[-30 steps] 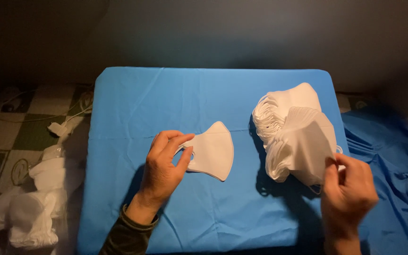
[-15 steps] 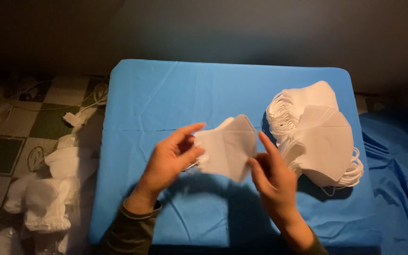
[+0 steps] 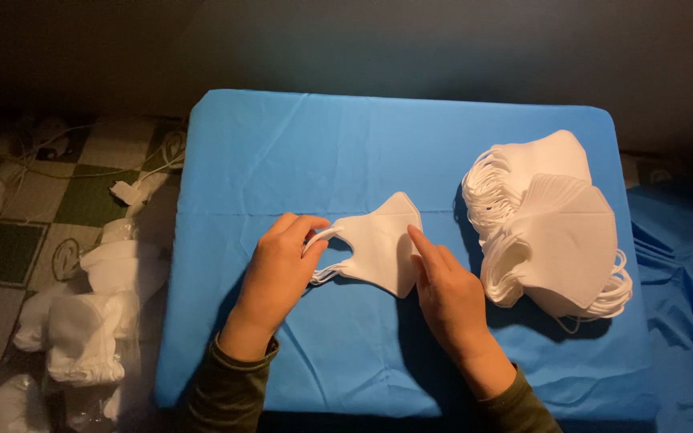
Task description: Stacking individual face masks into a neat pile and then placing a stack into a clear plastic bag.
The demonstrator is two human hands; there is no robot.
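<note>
Landmark: folded white mask (image 3: 380, 250), lying flat near the middle of the blue-covered table (image 3: 298, 144).

Left hand (image 3: 278, 273) sits at the mask's left edge. Thumb and fingers are curled together around the mask's ear loop (image 3: 324, 235), pinching it; the rest of the hand rests on the blue cloth.

Right hand (image 3: 447, 293) sits at the mask's lower right. Fingers are mostly extended and close together, with the index fingertip pressing down on the mask's right edge. No grasp, just contact from above.

Right of the mask, close by but not touching: a fanned stack of white masks (image 3: 547, 224), loops hanging off both sides. It's clear of both hands, with the right hand nearest.

Nothing lies between the hands and the mask. The cloth above it is bare, with one crease line running across.

Left of the mask, off the table edge: checkered floor (image 3: 18, 248) with bagged white masks (image 3: 90, 337) in clear plastic and loose white scraps (image 3: 134, 191).

Far right of the mask, past the stack: crumpled blue fabric (image 3: 683, 273) beside the table.

Background is dark; no detail is readable.
</note>
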